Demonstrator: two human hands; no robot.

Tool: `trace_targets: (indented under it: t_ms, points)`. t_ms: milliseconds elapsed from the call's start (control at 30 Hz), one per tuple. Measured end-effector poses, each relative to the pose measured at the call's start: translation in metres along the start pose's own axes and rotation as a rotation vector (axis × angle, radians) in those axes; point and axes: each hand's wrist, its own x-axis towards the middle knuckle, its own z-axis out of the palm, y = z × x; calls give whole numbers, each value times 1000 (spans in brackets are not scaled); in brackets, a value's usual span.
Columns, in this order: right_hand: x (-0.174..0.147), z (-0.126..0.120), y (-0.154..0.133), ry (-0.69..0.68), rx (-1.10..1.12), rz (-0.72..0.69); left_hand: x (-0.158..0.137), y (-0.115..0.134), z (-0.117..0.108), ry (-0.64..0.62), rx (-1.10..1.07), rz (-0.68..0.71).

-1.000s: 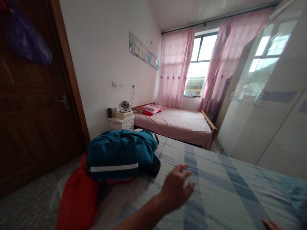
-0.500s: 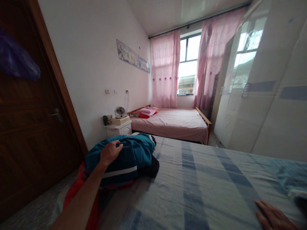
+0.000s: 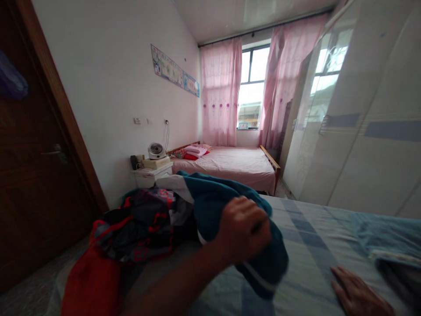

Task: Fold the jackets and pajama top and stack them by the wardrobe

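My left hand (image 3: 245,228) is closed on a teal garment (image 3: 210,197) with a white stripe and pulls it above the bed. The garment's exact kind cannot be made out; a white part of it trails back to the left. My right hand (image 3: 357,292) lies flat on the blue-and-white checked sheet (image 3: 296,224) at the lower right, fingers stretched. To the left sits a heap of clothes: a dark grey garment with red-orange trim (image 3: 141,224) and a plain red-orange cloth (image 3: 92,281).
Light blue cloth (image 3: 391,235) and a dark item (image 3: 399,276) lie at the right. Beyond stand a pink bed (image 3: 230,164), a white nightstand (image 3: 151,175) with a small fan (image 3: 156,150), and a white wardrobe (image 3: 355,153). A brown door (image 3: 36,197) is at left.
My left hand has gripped the teal garment and drawn it rightward off the heap, uncovering the dark clothes with red-orange trim. My right hand stays flat; the view has shifted slightly.
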Motion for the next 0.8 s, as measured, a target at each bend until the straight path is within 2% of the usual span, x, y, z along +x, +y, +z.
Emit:
trace_targets:
  t_ms: [100, 133, 200, 267, 367, 467, 533, 600, 667, 733, 800]
  points:
    - [1, -20, -21, -22, -43, 26, -46, 40, 44, -331, -122, 283]
    - [1, -25, -27, -34, -60, 32, -61, 46, 52, -389, -136, 333]
    - [1, -32, -35, -62, -94, 41, -85, 47, 57, -439, -160, 329]
    - [1, -34, -39, -92, -122, 54, -100, 39, 49, -422, -185, 203]
    - [1, -33, -40, -114, -132, 86, -112, 14, 27, -367, -152, -59]
    - [5, -42, -42, -161, -55, 125, -124, -19, 10, -357, 21, -282]
    - [12, -61, -53, -216, 91, 163, -132, -42, 5, -392, 152, -374]
    - [22, -87, -76, -236, 262, 188, -139, -62, 4, -463, 253, -413]
    - [29, -116, -111, -221, 386, 157, -141, -74, 7, -556, 313, -443]
    - [31, -136, -152, -263, 452, 33, -140, -79, 13, -623, 333, -489]
    - [27, -142, -191, -351, 439, -174, -135, -79, 19, -640, 325, -524]
